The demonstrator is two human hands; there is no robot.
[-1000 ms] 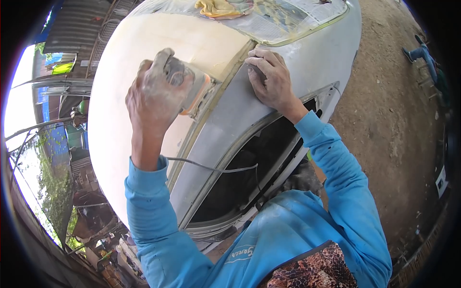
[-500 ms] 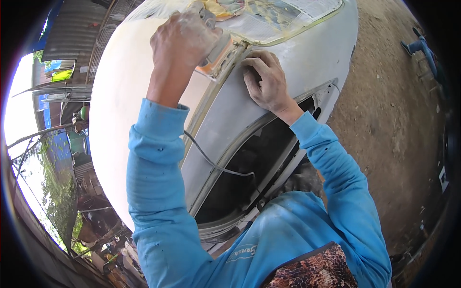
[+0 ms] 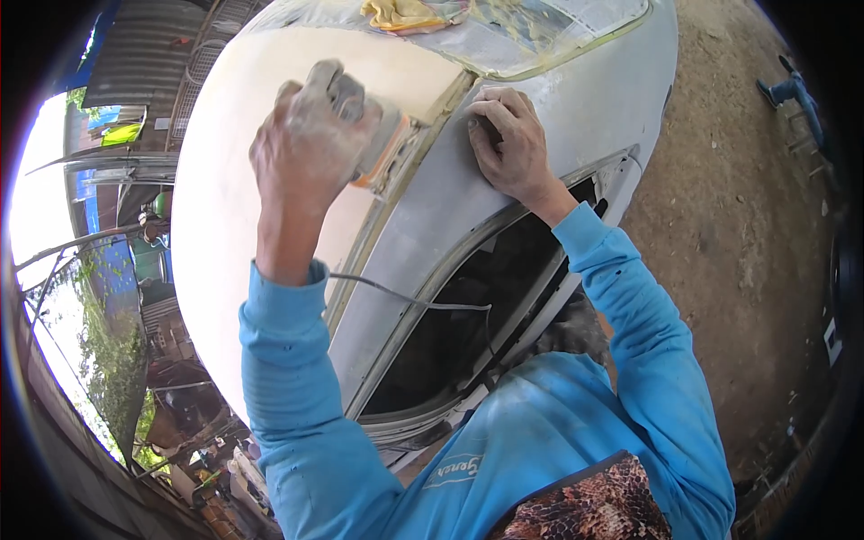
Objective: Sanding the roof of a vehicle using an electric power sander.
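Note:
My left hand [image 3: 315, 144] is closed around a dusty grey and orange power sander [image 3: 387, 148]. The sander sits on the cream-coloured car roof [image 3: 243, 153], along the roof's side channel. A grey cord [image 3: 405, 298] trails from under my left forearm across the side rail toward the window opening. Resting on the pale grey roof rail [image 3: 423, 193], my right hand [image 3: 513, 144] is bent at the fingers, with the thumb apart from them and nothing visible in it. Dust coats both hands.
A yellow cloth [image 3: 402, 14] lies beside the masked windshield [image 3: 531, 36]. The dark side window opening [image 3: 450, 333] is below my arms. Brown dirt ground [image 3: 720, 207] stretches to the right, where a person's leg [image 3: 792, 90] shows. Corrugated sheeting [image 3: 139, 54] stands at far left.
My left hand has drawn the sander back toward me and leftward along the roof edge. The cord has shifted with it. My right hand stays on the rail, almost unmoved.

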